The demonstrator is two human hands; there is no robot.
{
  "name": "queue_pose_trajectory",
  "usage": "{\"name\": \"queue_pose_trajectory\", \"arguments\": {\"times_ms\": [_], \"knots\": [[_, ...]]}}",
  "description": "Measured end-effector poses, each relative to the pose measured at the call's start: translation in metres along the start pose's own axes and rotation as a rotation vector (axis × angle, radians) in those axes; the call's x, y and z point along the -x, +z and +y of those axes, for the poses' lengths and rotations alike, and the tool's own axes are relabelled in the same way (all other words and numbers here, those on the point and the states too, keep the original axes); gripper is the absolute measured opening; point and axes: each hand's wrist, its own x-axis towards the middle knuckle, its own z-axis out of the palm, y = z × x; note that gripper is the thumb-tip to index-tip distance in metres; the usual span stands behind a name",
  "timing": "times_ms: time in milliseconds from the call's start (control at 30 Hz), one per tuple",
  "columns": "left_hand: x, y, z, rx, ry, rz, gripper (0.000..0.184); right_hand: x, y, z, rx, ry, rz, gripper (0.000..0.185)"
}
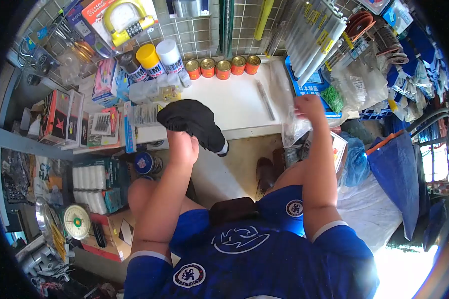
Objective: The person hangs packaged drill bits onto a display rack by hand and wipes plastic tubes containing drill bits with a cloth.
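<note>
My left hand (pixel 183 147) is raised in front of the white shelf and closed on a black cloth (pixel 192 119). The cloth drapes over the fingers and hides them; a small whitish edge shows at its lower right end. My right hand (pixel 309 107) is at the right end of the shelf with its fingers curled. A crumpled clear plastic bag (pixel 295 130) hangs right beside and below those fingers, and I cannot tell whether they grip it. Behind this hand is a blue package (pixel 304 88) with white lettering, and a green bundle (pixel 332 98) lies beside it.
Several small orange cans (pixel 223 70) line the back of the white shelf (pixel 234 107), with spray cans (pixel 148 60) to their left. A pale stick (pixel 265 100) lies on the shelf. A dial scale (pixel 77 222) stands lower left; a blue sheet (pixel 393 174) hangs at right.
</note>
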Motion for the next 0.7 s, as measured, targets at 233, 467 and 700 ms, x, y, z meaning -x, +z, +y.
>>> {"name": "queue_pose_trajectory", "arguments": {"times_ms": [233, 467, 700], "knots": [[0.002, -0.012, -0.005, 0.052, -0.072, -0.102, 0.035, -0.042, -0.101, -0.018, -0.422, -0.283, 0.424, 0.031], [0.01, -0.002, -0.003, 0.089, -0.077, -0.012, 0.035, -0.076, -0.069, -0.029, -0.269, -0.56, 0.672, 0.04], [0.007, -0.014, 0.001, 0.096, -0.115, -0.194, 0.045, -0.096, -0.059, -0.039, 0.148, -0.564, 0.799, 0.038]]}}
